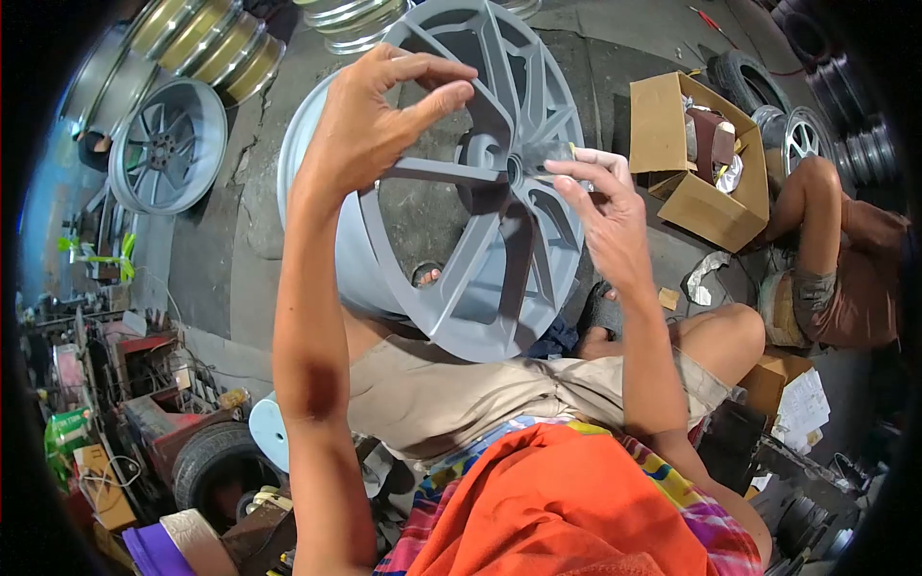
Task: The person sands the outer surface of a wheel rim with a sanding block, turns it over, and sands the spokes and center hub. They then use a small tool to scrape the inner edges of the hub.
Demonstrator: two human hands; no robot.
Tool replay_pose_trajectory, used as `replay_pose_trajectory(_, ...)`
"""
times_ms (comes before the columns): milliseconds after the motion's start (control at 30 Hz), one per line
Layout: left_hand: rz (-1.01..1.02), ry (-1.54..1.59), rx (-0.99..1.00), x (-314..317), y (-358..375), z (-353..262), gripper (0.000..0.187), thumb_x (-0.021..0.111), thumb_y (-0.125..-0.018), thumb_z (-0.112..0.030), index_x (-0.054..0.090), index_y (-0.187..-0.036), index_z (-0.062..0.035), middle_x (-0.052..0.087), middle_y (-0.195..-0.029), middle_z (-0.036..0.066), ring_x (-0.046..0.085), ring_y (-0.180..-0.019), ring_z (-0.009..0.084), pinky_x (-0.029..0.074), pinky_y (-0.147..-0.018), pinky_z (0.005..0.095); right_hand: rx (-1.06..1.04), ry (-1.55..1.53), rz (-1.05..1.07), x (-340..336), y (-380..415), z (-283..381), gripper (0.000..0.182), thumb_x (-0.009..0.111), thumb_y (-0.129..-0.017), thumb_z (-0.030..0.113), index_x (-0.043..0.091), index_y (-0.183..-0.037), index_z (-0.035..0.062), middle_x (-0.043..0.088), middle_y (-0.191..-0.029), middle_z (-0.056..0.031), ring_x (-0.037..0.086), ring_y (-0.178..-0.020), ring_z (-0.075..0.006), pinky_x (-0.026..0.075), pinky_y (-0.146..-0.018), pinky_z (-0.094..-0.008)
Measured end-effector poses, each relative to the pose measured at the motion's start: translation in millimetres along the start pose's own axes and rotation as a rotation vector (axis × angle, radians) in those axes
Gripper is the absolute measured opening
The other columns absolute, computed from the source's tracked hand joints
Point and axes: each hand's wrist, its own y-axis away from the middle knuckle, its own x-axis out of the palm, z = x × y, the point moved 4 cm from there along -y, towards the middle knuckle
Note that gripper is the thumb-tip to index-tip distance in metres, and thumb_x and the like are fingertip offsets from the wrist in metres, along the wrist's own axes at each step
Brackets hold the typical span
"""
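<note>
Grey wheel (468, 264) directly in front of me, spoked face turned mostly my way, its barrel showing on the left; lower edge comes close above my beige shorts (447, 389); whether it rests on my legs or on the floor, I cannot tell.

Left hand (379, 125): at the upper left of the wheel, thumb and forefinger spread with a clear gap between the tips, nothing pinched there; the hand overlaps the rim in my view, so contact with it I cannot confirm.

Right hand (610, 206): on the right of the wheel, fingers and thumb bent around a small grey piece (550, 155), gripped near the tips, beside the hub; the piece is too blurred to identify.

Surroundings: a second wheel (168, 149) leans to the left, below a stack of gold-coloured wheels (197, 43); to the right, an open cardboard box (713, 223) holds mixed items, with a tyre (749, 82) just behind it; another person (855, 278) sits at the far right, knee bent; papers (802, 408) lie below that person; a second tyre (226, 470) stands at lower left, among clutter; an orange cloth (547, 504) covers my front.
</note>
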Motion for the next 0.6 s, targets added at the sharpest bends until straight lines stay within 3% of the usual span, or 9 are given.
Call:
replay_pose_trajectory(33, -0.035, 0.064, -0.021, 0, 2, -3, 0.025, 0.08, -0.088, -0.025, 0.08, -0.107, -0.0086, 0.074, -0.097, 0.003, 0.062, -0.094, 0.0144, 0.048, -0.09, 0.032, 0.009, -0.017, -0.019, 7, -3, 2, 0.018, 0.075, -0.095, 0.023, 0.08, -0.111, 0.0169, 0.055, -0.122, -0.0083, 0.058, -0.105, -0.0146, 0.048, -0.081, -0.0287)
replay_pose_trajectory(100, -0.027, 0.039, -0.021, -1, 3, -8, 0.025, 0.082, -0.086, -0.026, 0.081, -0.106, -0.0093, 0.073, -0.097, 0.004, 0.063, -0.094, 0.0149, 0.048, -0.089, 0.0316, 0.012, -0.033, -0.04, 13, -9, 5, 0.018, 0.075, -0.094, 0.023, 0.08, -0.111, 0.017, 0.055, -0.123, -0.009, 0.058, -0.104, -0.0148, 0.048, -0.08, -0.0285)
replay_pose_trajectory(200, -0.02, 0.037, -0.027, -2, 3, -10, 0.028, 0.086, -0.08, -0.028, 0.082, -0.102, -0.0109, 0.072, -0.095, 0.004, 0.063, -0.092, 0.0153, 0.048, -0.088, 0.0316, -0.066, -0.041, 0.055, 20, -21, 16, 0.019, 0.074, -0.095, 0.021, 0.08, -0.111, 0.015, 0.063, -0.109, -0.0042, 0.059, -0.093, -0.0111, 0.046, -0.075, -0.0245)
replay_pose_trajectory(233, -0.006, 0.022, -0.021, -2, 5, -10, 0.029, 0.087, -0.079, -0.028, 0.082, -0.102, -0.0112, 0.071, -0.092, 0.004, 0.063, -0.091, 0.015, 0.048, -0.087, 0.0314, -0.008, -0.077, 0.116, 22, -23, 21, 0.019, 0.074, -0.095, 0.018, 0.079, -0.112, 0.0103, 0.066, -0.093, -0.0008, 0.059, -0.086, -0.0085, 0.046, -0.073, -0.023)
replay_pose_trajectory(333, 0.008, 0.003, -0.009, 0, 8, -14, 0.028, 0.089, -0.076, -0.028, 0.083, -0.098, -0.0118, 0.069, -0.084, 0.001, 0.06, -0.088, 0.0139, 0.047, -0.084, 0.0308, 0.046, -0.328, 0.11, 37, -27, 26, 0.02, 0.075, -0.094, 0.014, 0.078, -0.112, 0.0061, 0.068, -0.087, 0.0002, 0.059, -0.081, -0.0068, 0.047, -0.073, -0.0232)
replay_pose_trajectory(467, 0.012, 0.024, -0.037, 2, 10, -14, 0.023, 0.089, -0.077, -0.027, 0.083, -0.092, -0.0105, 0.064, -0.08, 0.001, 0.057, -0.085, 0.0138, 0.047, -0.079, 0.0311, 0.09, -0.582, 0.087, 45, -36, 39, 0.024, 0.074, -0.096, 0.012, 0.074, -0.116, 0.0001, 0.07, -0.092, 0.0009, 0.059, -0.081, -0.0041, 0.048, -0.074, -0.0212)
replay_pose_trajectory(533, -0.044, 0.059, -0.015, 1, 9, -11, 0.026, 0.088, -0.078, -0.035, 0.083, -0.089, -0.012, 0.063, -0.08, 0.002, 0.058, -0.086, 0.0162, 0.049, -0.071, 0.0318, 0.066, -0.565, 0.077, 43, -40, 39, 0.021, 0.074, -0.096, 0.013, 0.072, -0.114, 0.0011, 0.069, -0.092, 0.0017, 0.058, -0.08, -0.0033, 0.047, -0.072, -0.0192)
replay_pose_trajectory(600, -0.042, 0.106, -0.048, 2, 7, -13, 0.025, 0.087, -0.08, -0.034, 0.083, -0.089, -0.0113, 0.063, -0.081, 0.003, 0.057, -0.086, 0.0158, 0.049, -0.072, 0.0318, 0.115, -0.757, 0.082, 43, -42, 35, 0.016, 0.074, -0.097, 0.013, 0.071, -0.11, 0.0046, 0.067, -0.09, 0.0039, 0.055, -0.078, -0.0025, 0.044, -0.069, -0.018)
